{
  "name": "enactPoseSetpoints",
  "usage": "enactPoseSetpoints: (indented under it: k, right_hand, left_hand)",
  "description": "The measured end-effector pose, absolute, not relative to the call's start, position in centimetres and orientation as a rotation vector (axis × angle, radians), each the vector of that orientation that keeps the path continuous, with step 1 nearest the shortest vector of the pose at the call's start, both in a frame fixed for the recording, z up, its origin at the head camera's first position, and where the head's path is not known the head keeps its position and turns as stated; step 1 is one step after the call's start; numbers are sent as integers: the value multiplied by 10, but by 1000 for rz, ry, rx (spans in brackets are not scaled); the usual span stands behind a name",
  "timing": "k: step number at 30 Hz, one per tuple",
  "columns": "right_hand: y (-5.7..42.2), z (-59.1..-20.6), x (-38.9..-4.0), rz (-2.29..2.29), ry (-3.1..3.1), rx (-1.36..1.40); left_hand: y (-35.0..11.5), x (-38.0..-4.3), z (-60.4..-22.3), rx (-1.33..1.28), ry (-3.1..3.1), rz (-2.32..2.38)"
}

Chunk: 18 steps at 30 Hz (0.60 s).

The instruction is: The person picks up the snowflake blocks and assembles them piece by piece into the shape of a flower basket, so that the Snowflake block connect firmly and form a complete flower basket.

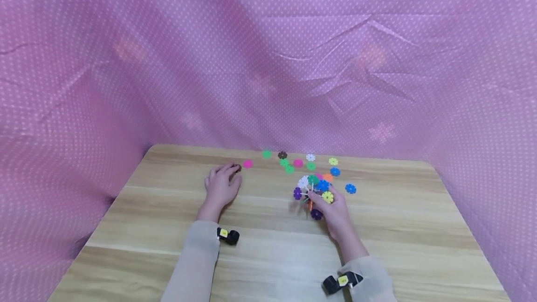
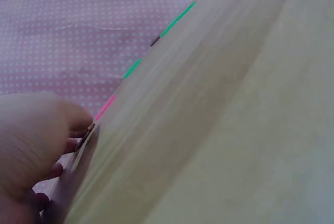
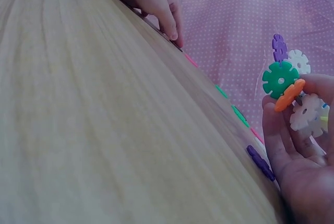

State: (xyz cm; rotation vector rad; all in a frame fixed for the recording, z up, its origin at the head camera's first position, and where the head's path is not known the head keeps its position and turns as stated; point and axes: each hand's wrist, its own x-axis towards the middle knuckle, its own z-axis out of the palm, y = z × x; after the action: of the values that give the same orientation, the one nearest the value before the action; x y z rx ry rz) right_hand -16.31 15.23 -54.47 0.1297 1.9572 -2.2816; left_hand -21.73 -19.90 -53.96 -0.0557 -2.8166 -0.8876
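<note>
Head view: right hand grips linked discs, unseen from left wrist.

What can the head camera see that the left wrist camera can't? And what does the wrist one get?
Only head: the right hand holding a flower bunch, the black cameras and the blue flowers.

Only left wrist: no new things, just a close look at green flowers and pink flowers edge-on, as thin lines.

Both: those flowers, the left hand touching a brown flower, the table and the curtain.
</note>
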Motion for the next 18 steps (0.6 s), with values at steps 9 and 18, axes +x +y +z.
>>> enactPoseSetpoints:
  k: [9,18]
  right_hand:
    - [153,-545,-166,-2289,1942,110]
    - [153,-546,-165,-2350,1918,103]
  left_hand:
    - [-199,-221,-535,-141,-2628,-1033]
    - [-188,-218,-534,-27,-2562,-1291]
